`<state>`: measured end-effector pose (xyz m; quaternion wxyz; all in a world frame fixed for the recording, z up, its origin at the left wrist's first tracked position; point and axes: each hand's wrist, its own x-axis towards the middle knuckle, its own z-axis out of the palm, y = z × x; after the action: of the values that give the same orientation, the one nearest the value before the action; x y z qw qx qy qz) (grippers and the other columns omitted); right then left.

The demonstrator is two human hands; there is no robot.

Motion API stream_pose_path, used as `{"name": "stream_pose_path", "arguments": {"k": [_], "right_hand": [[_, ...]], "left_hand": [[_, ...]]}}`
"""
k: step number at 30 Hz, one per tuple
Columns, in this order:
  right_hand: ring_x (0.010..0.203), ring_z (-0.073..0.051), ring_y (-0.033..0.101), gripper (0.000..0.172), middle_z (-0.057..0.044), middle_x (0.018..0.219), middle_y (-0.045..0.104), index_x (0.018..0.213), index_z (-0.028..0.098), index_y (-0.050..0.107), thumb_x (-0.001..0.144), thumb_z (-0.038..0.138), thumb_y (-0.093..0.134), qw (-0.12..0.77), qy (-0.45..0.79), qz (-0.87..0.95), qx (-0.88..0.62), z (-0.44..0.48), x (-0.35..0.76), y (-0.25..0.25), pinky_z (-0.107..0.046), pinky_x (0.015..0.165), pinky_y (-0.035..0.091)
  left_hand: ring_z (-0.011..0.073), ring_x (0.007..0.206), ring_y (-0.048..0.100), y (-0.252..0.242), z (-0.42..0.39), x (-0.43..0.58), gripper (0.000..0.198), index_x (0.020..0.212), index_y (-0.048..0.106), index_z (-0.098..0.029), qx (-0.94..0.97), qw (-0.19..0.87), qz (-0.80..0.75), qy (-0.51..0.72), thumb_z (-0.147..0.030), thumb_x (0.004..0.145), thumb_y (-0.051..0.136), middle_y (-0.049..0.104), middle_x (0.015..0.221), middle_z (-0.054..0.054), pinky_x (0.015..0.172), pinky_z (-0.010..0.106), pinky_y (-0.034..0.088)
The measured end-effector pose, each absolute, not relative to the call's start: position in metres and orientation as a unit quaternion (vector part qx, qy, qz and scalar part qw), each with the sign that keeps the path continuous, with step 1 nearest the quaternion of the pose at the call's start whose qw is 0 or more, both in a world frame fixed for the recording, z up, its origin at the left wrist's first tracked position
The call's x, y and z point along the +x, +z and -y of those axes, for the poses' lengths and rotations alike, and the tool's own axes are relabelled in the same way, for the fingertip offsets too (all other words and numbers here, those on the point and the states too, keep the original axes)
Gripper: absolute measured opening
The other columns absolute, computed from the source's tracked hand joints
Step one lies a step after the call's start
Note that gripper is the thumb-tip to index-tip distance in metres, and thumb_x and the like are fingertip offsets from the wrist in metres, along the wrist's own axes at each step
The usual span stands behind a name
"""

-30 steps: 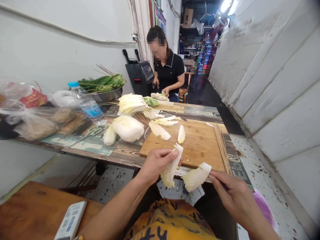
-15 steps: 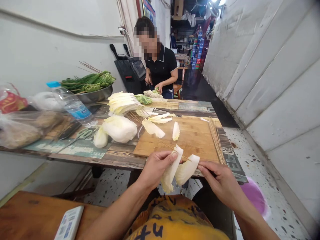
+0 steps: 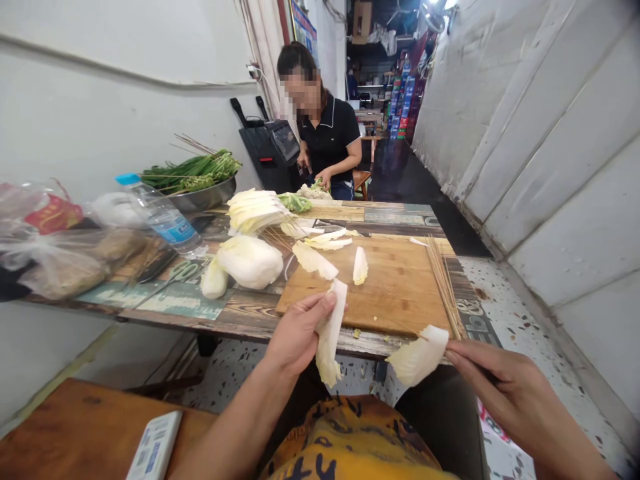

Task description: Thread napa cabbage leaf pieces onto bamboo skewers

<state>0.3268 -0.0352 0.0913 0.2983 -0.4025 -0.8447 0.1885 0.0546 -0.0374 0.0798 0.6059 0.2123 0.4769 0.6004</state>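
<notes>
My left hand [image 3: 299, 330] pinches a strip of napa cabbage leaf [image 3: 332, 337] by its upper end, and the strip hangs down past the table edge. Lower right, my right hand [image 3: 493, 373] grips a thin bamboo skewer whose far end pokes out beyond a pierced cabbage leaf [image 3: 419, 357]. The two leaves are apart. Beyond my hands lies a wooden cutting board [image 3: 395, 287], with a small leaf piece [image 3: 360, 265] on it and a larger leaf [image 3: 314, 260] at its left edge. A bundle of skewers [image 3: 443, 283] rests along its right side.
Left of the board sit a cabbage head [image 3: 251, 261], a pile of skewered leaves [image 3: 257, 210], a water bottle [image 3: 173, 223], scissors [image 3: 184, 271], plastic bags [image 3: 60, 263] and a metal bowl [image 3: 210, 195] of greens. Across the table, a person [image 3: 330, 127] handles cauliflower [image 3: 314, 192].
My hands have moved apart: the right one went right and down with the skewer and its leaf, the left slightly left with its strip. The skewer no longer crosses the left leaf.
</notes>
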Motion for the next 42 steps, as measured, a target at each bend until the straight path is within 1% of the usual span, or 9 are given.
{"name": "stream_pose_path", "arguments": {"k": [4,13,17,21,29,33,35,42], "right_hand": [[0.078,-0.016,0.072,0.024,-0.007,0.096,0.076,0.105,0.021,0.07,0.091,0.025,0.051,0.294,0.178,0.85,-0.4,0.038,0.332,0.092,-0.022,0.066,0.057],[0.077,-0.015,0.073,0.025,-0.009,0.094,0.076,0.1,0.019,0.071,0.091,0.023,0.049,0.301,0.167,0.857,-0.382,0.04,0.323,0.094,-0.02,0.066,0.058],[0.076,-0.016,0.073,0.024,-0.009,0.093,0.076,0.1,0.02,0.072,0.09,0.023,0.049,0.308,0.161,0.855,-0.384,0.04,0.323,0.094,-0.021,0.066,0.058],[0.077,-0.017,0.073,0.025,-0.008,0.093,0.077,0.1,0.021,0.072,0.09,0.024,0.049,0.309,0.159,0.853,-0.389,0.04,0.323,0.093,-0.023,0.067,0.059],[0.077,-0.02,0.073,0.025,-0.008,0.093,0.076,0.1,0.024,0.073,0.09,0.026,0.05,0.306,0.174,0.848,-0.397,0.041,0.322,0.095,-0.026,0.065,0.06],[0.077,-0.019,0.073,0.025,-0.007,0.093,0.076,0.101,0.024,0.073,0.09,0.025,0.05,0.306,0.177,0.85,-0.39,0.041,0.32,0.096,-0.025,0.064,0.059],[0.077,-0.019,0.073,0.026,-0.008,0.093,0.076,0.101,0.024,0.073,0.09,0.024,0.05,0.305,0.172,0.853,-0.388,0.041,0.319,0.097,-0.026,0.064,0.06],[0.075,-0.019,0.073,0.025,-0.009,0.092,0.076,0.099,0.02,0.073,0.089,0.022,0.05,0.306,0.159,0.858,-0.38,0.041,0.318,0.095,-0.027,0.066,0.061]], "left_hand": [[0.0085,0.057,0.058,0.082,0.035,0.05,0.035,0.069,0.073,-0.012,0.197,0.621,-0.468,0.597,-0.036,0.048,0.088,0.07,0.062,0.003,0.056,0.016,0.046],[0.0081,0.055,0.058,0.083,0.039,0.048,0.033,0.069,0.073,-0.012,0.197,0.626,-0.457,0.6,-0.035,0.051,0.088,0.069,0.062,0.003,0.053,0.015,0.046],[0.0079,0.055,0.057,0.082,0.039,0.047,0.033,0.069,0.073,-0.011,0.191,0.628,-0.448,0.606,-0.033,0.05,0.088,0.068,0.061,0.003,0.055,0.015,0.047],[0.0078,0.056,0.058,0.082,0.039,0.048,0.032,0.07,0.073,-0.011,0.192,0.628,-0.448,0.606,-0.032,0.052,0.088,0.069,0.063,0.003,0.056,0.015,0.048],[0.0068,0.054,0.055,0.085,0.038,0.048,0.031,0.067,0.072,-0.011,0.197,0.611,-0.457,0.616,-0.033,0.053,0.087,0.067,0.061,0.002,0.052,0.015,0.045],[0.0079,0.056,0.057,0.086,0.037,0.048,0.031,0.069,0.072,-0.012,0.192,0.611,-0.456,0.618,-0.032,0.052,0.087,0.068,0.062,0.003,0.055,0.016,0.046],[0.0087,0.057,0.057,0.086,0.038,0.048,0.031,0.07,0.072,-0.012,0.192,0.611,-0.457,0.618,-0.032,0.051,0.087,0.068,0.062,0.003,0.057,0.017,0.047],[0.0075,0.054,0.055,0.086,0.039,0.048,0.03,0.067,0.072,-0.012,0.197,0.604,-0.457,0.622,-0.033,0.053,0.087,0.067,0.059,0.002,0.054,0.016,0.044]]}}
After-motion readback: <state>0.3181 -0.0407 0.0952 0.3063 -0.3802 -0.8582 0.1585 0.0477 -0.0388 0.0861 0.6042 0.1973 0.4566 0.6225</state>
